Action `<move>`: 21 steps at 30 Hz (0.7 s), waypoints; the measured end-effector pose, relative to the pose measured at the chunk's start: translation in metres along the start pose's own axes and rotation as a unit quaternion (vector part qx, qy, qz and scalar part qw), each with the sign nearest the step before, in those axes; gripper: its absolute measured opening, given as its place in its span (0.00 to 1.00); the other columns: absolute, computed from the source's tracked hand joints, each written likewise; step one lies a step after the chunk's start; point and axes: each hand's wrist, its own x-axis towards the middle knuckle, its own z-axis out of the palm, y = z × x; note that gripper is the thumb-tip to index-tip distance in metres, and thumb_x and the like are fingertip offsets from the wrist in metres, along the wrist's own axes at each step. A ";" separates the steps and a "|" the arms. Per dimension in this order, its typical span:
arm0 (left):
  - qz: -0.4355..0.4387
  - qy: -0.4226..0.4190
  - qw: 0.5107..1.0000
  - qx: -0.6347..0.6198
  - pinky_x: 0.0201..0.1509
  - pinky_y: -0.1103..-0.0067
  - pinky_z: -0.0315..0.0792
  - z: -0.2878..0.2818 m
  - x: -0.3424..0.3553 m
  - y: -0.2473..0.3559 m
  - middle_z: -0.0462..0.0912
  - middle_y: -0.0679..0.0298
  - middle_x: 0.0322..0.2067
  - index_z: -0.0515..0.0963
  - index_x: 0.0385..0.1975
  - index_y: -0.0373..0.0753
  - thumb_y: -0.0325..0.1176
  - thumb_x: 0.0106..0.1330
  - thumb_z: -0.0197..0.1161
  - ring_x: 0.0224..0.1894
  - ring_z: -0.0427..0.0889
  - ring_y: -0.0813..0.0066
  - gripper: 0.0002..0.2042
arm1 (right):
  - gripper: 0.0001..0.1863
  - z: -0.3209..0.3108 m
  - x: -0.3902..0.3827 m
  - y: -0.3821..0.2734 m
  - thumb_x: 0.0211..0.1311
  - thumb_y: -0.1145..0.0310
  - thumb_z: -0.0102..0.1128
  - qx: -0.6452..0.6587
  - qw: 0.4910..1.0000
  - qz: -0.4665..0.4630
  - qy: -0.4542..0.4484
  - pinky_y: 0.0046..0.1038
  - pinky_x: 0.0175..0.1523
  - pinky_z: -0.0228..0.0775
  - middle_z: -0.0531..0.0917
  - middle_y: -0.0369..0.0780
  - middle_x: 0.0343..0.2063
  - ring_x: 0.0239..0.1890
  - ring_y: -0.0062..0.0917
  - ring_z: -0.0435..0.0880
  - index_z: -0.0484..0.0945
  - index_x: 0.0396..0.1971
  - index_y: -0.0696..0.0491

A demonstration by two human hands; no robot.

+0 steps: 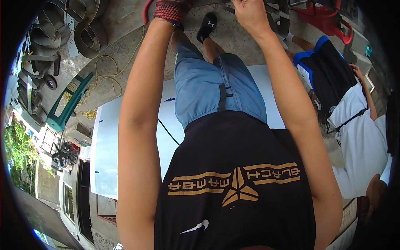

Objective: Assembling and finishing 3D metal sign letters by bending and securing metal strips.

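My left hand (173, 9) wears a red-and-black knit glove at the top edge, its fingers cut off by the frame, beside a curved red object (147, 12). My bare right hand (248, 14), also at the top edge, has its fingers bent together; what is in them, if anything, is hidden. Grey metal strips (279, 14) lie just right of it. Both forearms run up the picture on either side of my black top and blue shorts. Behind me is a large pale sheet (106, 141) with short dark blue marks and a dark line on it.
A person in white top and dark shorts (358, 137) is close at the right. Bent metal strips (54, 29), a green plastic stool (64, 108) and loose yellow cord (108, 71) lie on the concrete floor at left. A red plastic item (316, 16) sits at top right.
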 end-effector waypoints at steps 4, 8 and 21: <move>-0.081 -0.004 0.977 -0.196 0.55 0.61 0.76 0.001 0.001 -0.004 0.85 0.60 0.49 0.82 0.52 0.50 0.33 0.51 0.76 0.51 0.83 0.53 0.24 | 0.08 0.002 0.001 -0.002 0.67 0.72 0.63 -0.010 1.000 0.017 0.010 0.40 0.49 0.72 0.86 0.48 0.35 0.42 0.45 0.80 0.84 0.38 0.62; 0.010 0.008 0.999 0.035 0.51 0.62 0.77 0.004 0.000 -0.003 0.87 0.60 0.44 0.83 0.49 0.49 0.35 0.50 0.76 0.48 0.84 0.54 0.23 | 0.08 0.003 0.001 -0.001 0.67 0.73 0.62 -0.010 1.000 0.022 0.014 0.40 0.49 0.72 0.86 0.48 0.35 0.42 0.45 0.80 0.84 0.37 0.63; -0.080 0.021 0.982 -0.171 0.52 0.60 0.75 0.010 -0.002 -0.003 0.86 0.60 0.44 0.83 0.50 0.51 0.35 0.48 0.77 0.48 0.82 0.52 0.25 | 0.08 -0.004 -0.003 -0.007 0.67 0.73 0.62 0.001 0.998 0.058 -0.002 0.40 0.49 0.73 0.86 0.49 0.36 0.43 0.46 0.82 0.84 0.38 0.63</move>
